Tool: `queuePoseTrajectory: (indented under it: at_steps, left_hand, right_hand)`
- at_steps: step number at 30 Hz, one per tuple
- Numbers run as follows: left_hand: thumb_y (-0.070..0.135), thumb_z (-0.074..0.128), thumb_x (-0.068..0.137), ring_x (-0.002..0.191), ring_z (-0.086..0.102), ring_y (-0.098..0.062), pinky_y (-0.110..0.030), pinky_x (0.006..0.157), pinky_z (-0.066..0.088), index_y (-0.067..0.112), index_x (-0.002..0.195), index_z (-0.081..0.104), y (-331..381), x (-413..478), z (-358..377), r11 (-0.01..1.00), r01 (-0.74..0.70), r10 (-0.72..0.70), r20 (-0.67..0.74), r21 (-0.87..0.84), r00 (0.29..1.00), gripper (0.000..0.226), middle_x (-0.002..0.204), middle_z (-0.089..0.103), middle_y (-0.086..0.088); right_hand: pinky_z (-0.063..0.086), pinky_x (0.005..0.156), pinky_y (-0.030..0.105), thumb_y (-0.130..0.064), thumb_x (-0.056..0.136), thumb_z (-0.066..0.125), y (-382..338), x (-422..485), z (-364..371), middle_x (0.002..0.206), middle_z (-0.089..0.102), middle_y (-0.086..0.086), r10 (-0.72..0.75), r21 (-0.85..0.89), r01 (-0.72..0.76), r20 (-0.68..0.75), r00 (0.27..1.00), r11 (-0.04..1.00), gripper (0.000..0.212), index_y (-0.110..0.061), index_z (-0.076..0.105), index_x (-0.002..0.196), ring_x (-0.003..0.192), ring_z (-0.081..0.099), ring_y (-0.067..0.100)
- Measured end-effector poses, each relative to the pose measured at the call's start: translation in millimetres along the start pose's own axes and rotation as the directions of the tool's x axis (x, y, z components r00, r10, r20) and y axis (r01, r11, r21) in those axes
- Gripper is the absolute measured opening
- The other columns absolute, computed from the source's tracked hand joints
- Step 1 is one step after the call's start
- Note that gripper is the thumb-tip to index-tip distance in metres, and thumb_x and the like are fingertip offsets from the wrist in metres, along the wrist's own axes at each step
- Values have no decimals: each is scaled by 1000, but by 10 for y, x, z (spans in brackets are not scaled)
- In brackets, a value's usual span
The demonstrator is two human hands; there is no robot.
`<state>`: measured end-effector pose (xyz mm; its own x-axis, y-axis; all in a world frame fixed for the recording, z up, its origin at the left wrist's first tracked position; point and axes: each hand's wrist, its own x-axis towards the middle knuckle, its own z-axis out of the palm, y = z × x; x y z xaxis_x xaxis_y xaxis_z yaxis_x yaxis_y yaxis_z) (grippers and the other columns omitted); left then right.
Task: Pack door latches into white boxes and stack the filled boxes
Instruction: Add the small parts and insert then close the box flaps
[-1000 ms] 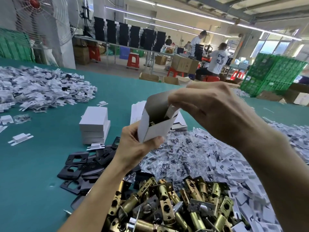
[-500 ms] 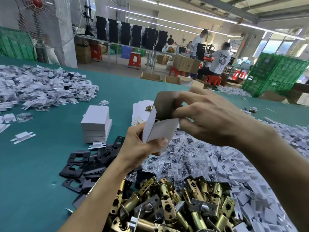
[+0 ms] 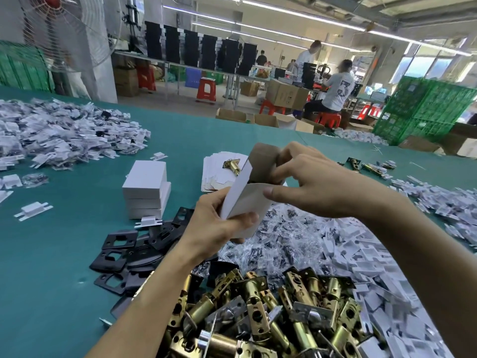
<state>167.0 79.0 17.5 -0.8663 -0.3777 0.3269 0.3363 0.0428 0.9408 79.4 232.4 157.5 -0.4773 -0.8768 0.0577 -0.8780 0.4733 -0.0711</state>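
Note:
My left hand (image 3: 219,226) grips the lower end of a small white box (image 3: 249,200), held tilted above the table. The box's top is open, with its brown inner flap (image 3: 263,161) standing up. My right hand (image 3: 315,182) pinches the box's upper end, thumb on the white front and fingers curled over the flap. What is inside the box is hidden. A heap of brass door latches (image 3: 263,313) lies at the near edge. A stack of three closed white boxes (image 3: 145,189) stands to the left.
Black strike plates (image 3: 124,254) lie left of the latches. Bagged screws (image 3: 289,241) and white plastic parts (image 3: 374,267) are piled on the right, more white parts (image 3: 51,135) at far left. Flat box blanks (image 3: 219,171) carry one latch (image 3: 232,165). People work beyond the green table (image 3: 51,293).
The box has tipped further over to the right. My right hand has shifted from reaching inside the opening to folding the brown flap, thumb now on the box's front.

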Motion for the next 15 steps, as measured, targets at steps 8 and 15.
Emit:
queuePoseTrajectory:
  at_steps: [8,15]
  left_hand:
    - [14,79,73,76,71,-26,-41,51,59,30,99,77,74,-2,-18,998,-16,16,-1,-56,1000,32,90,72,-7]
    - [12,78,75,75,71,-25,-37,55,59,27,99,78,90,-2,-56,993,-95,95,-5,-69,995,29,89,73,-8]
  right_hand:
    - [49,85,46,-60,92,36,-94,-41,10,109,68,1,-58,-57,56,-42,997,997,54,-21,68,111,101,60,25]
    - [49,87,49,-56,93,44,-190,-124,-20,123,51,-6,-73,-115,60,-118,990,992,46,-20,67,110,109,52,19]
